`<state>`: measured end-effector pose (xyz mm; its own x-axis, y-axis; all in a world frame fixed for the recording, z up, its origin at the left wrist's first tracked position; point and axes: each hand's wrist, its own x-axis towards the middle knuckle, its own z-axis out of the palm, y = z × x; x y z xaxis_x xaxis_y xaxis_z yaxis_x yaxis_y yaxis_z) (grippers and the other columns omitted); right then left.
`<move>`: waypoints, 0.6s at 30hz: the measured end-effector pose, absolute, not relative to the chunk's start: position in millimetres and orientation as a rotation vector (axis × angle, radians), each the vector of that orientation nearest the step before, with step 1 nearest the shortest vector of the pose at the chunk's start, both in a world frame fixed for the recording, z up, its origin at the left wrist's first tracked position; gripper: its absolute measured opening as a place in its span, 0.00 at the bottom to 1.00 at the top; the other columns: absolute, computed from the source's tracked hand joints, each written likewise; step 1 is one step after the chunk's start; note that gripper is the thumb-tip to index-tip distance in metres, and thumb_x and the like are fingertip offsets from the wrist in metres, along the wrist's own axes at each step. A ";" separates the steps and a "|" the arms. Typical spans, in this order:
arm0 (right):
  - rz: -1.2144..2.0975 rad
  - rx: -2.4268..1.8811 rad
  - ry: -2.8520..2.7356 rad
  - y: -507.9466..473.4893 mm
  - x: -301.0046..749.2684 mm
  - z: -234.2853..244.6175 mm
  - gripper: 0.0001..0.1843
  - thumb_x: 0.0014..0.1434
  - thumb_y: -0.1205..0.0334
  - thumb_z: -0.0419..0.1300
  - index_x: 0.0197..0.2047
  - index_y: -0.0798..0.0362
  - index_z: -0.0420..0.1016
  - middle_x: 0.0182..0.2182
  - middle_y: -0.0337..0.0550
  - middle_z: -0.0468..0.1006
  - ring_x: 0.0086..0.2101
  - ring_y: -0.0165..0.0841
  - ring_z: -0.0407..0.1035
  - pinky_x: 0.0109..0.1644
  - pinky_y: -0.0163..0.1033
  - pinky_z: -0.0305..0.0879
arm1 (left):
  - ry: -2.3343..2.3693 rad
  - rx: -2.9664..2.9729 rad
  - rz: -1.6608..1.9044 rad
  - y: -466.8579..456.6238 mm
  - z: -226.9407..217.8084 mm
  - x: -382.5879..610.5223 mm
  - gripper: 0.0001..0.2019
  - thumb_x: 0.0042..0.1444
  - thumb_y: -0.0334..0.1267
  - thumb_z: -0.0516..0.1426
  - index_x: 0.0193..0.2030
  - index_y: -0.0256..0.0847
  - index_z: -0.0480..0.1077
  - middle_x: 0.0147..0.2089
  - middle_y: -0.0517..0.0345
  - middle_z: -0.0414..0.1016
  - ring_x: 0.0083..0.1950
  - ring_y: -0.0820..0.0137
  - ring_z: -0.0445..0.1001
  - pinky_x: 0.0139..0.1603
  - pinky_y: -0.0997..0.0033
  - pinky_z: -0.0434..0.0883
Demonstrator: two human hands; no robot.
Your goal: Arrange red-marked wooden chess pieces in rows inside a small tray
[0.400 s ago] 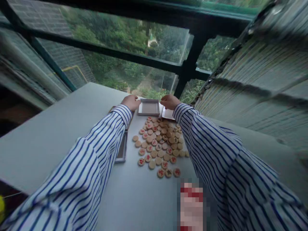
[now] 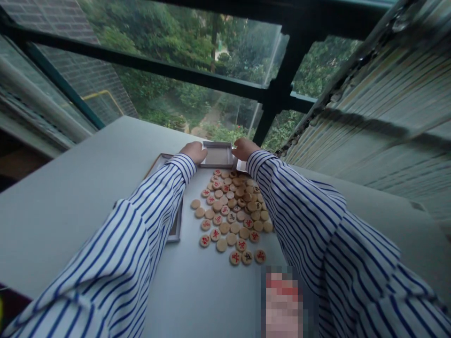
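Our left hand (image 2: 193, 152) and right hand (image 2: 245, 149) grip the tray (image 2: 217, 157) by its ends, long axis between them, near the table's far edge (image 2: 164, 133).

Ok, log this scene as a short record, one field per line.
left hand: at the left edge of the shallow box
right hand: at the right edge of the shallow box
shallow box: open side up
discs: round, wooden, some marked red or black, nearer the wearer
sleeves: striped blue and white
table: white
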<state>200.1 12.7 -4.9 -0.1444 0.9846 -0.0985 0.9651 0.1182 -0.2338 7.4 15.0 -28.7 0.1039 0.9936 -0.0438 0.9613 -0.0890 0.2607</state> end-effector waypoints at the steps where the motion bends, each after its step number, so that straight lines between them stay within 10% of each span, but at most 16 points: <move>1: 0.357 -2.003 -2.288 11.9 198.8 -4.8 0.18 0.52 0.61 0.54 0.46 0.59 0.70 0.47 0.56 0.71 0.46 0.42 0.66 0.46 0.43 0.63 | 1.948 2.170 0.212 14.5 -29.1 7.4 0.20 0.52 0.43 0.48 0.45 0.33 0.70 0.47 0.41 0.72 0.49 0.57 0.69 0.46 0.66 0.65; 18: 0.657 -1.942 -2.087 9.2 192.7 0.7 0.17 0.50 0.70 0.56 0.46 0.62 0.69 0.24 0.48 0.75 0.30 0.36 0.72 0.35 0.40 0.69 | 1.909 2.041 0.542 8.5 -22.9 9.8 0.20 0.48 0.30 0.52 0.50 0.32 0.67 0.46 0.45 0.73 0.48 0.62 0.71 0.49 0.69 0.65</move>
<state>192.7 9.2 0.7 -0.1058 0.9842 -0.1417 0.8879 0.0294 -0.4591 9.8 8.5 -22.9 0.0490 0.9962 0.0724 0.8857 -0.0769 0.4579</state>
